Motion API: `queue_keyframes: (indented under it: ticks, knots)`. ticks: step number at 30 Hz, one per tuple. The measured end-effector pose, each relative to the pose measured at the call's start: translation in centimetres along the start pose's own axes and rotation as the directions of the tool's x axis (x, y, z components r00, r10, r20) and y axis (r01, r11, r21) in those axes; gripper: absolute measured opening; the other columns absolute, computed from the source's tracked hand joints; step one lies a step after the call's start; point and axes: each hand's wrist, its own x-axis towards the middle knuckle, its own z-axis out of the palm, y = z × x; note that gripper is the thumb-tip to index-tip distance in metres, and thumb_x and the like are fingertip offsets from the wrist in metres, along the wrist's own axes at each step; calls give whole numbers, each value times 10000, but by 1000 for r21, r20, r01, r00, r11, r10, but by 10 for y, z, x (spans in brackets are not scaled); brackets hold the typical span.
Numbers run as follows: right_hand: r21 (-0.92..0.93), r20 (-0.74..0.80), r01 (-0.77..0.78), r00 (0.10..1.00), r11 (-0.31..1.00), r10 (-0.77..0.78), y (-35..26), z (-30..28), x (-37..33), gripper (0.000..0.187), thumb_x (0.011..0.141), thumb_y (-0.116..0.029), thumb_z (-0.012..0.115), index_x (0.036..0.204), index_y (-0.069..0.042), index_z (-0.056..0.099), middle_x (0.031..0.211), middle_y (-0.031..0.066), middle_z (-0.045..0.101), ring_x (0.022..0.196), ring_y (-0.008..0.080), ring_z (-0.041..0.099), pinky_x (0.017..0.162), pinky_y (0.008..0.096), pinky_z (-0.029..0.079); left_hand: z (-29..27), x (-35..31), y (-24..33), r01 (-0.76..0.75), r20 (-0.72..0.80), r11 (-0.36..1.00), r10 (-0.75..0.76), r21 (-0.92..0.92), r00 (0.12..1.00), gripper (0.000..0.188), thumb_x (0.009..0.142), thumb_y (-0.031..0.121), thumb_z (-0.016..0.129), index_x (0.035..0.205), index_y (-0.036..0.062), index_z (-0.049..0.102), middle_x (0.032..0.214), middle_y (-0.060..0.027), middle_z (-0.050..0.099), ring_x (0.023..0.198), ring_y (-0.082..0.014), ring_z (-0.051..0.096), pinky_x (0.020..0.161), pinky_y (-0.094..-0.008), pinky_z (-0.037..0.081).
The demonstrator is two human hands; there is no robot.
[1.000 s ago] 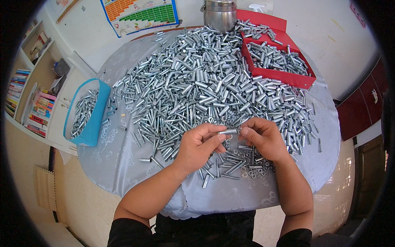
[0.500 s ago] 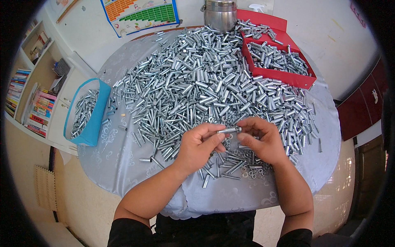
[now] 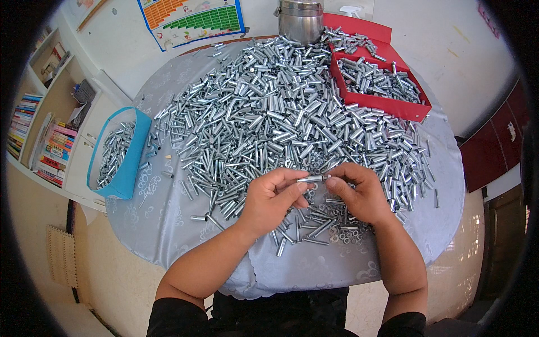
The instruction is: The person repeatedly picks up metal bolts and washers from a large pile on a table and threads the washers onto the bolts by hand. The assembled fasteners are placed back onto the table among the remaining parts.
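Between my hands lies a silvery expansion bolt (image 3: 312, 179), held almost level above the near part of the pile. My left hand (image 3: 268, 201) pinches its sleeve end between thumb and fingers. At the other end, the thumb and forefinger of my right hand (image 3: 364, 194) close on the bolt's tip; whether a nut or washer sits there is too small to make out. Just below are loose bolts (image 3: 320, 227) and a scatter of nuts and washers (image 3: 348, 235). Beyond my hands spreads a large heap of metal sleeves and bolts (image 3: 264, 118).
A round table with a pale patterned cloth (image 3: 168, 236) carries everything. On the left stands a blue bin (image 3: 128, 174) of metal parts; at the back right, a red box (image 3: 387, 106) holds more. A steel pot (image 3: 301, 23) stands behind the heap.
My right thumb and fingers have shifted slightly and come together at the bolt's end. The left hand keeps its hold, almost unmoved.
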Motion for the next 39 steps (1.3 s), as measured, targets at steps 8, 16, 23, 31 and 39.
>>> queue_keyframes:
  ticks: [8,16,23,31,39]
  knots:
    - [12,-32,23,999,1000,-23,-4,3,0,286,847,-61,715,1112,-2,626,903,58,656,819,138,614,751,280,492,-1,1,-2,-10,0,1000,10,-3,1000,233,943,34,596,1168,-25,614,969,-137,709,709,-133,674,634,-239,557]
    - [8,-96,68,993,998,-67,-14,7,1,174,818,-33,738,979,5,682,916,79,684,805,150,641,735,286,512,-1,0,0,0,-7,1000,0,-5,1000,231,941,36,602,1163,-24,616,968,-135,709,709,-131,673,631,-237,554]
    - [81,-88,-45,995,996,52,-16,6,-1,128,849,-70,724,936,17,690,841,71,679,754,133,633,691,266,504,-2,0,-1,-25,10,999,25,25,1000,221,930,23,613,1145,-26,631,966,-138,709,730,-147,686,649,-247,568]
    - [350,-74,-92,989,932,125,-7,2,-1,138,866,-81,712,963,16,692,825,53,679,713,98,606,663,252,491,-1,0,0,18,20,1000,-18,-2,1000,230,931,27,612,1151,-35,631,974,-141,706,747,-156,693,658,-253,574]
    - [77,-76,7,997,997,-2,-12,2,-1,200,808,-39,752,996,1,697,905,69,691,815,129,639,732,277,510,-3,0,3,32,29,999,-30,-43,999,241,935,33,606,1161,-50,618,984,-166,700,754,-172,697,670,-274,591]
